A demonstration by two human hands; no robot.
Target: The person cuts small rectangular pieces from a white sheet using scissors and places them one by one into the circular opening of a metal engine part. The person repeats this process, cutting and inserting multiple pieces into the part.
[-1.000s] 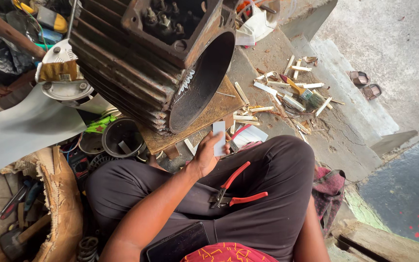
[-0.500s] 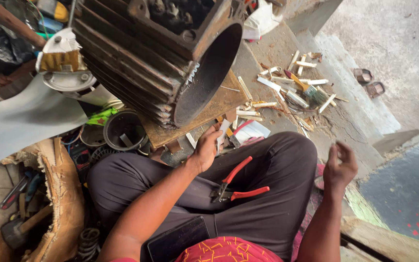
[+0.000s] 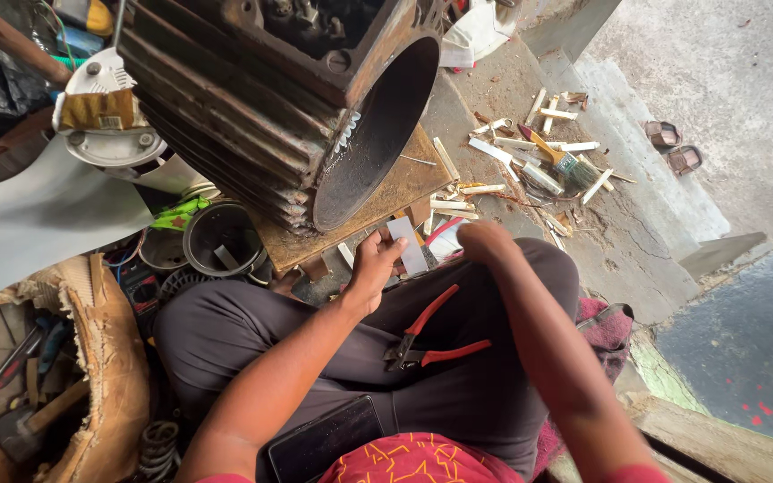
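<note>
I sit cross-legged in dark trousers. My left hand [image 3: 371, 268] pinches a small white strip of paper [image 3: 407, 245] just in front of my knee. My right hand [image 3: 483, 240] is curled into a loose fist beside that strip, over my right knee; what it holds, if anything, is hidden. Red-handled pliers [image 3: 429, 338] lie on my lap, untouched. A large rusty finned motor housing [image 3: 288, 98] with an open round bore rests on a wooden board [image 3: 378, 201] right ahead of my hands.
White strips and a paintbrush [image 3: 558, 159] lie scattered on the concrete to the right. A black round can [image 3: 218, 237] and tools sit at left, with a hammer [image 3: 24, 420] low left. A dark phone [image 3: 324, 440] lies on my lap. Sandals [image 3: 673, 148] far right.
My right hand came into view from the right and moved in over my knee beside the strip. My left hand stayed near the board holding the white strip.
</note>
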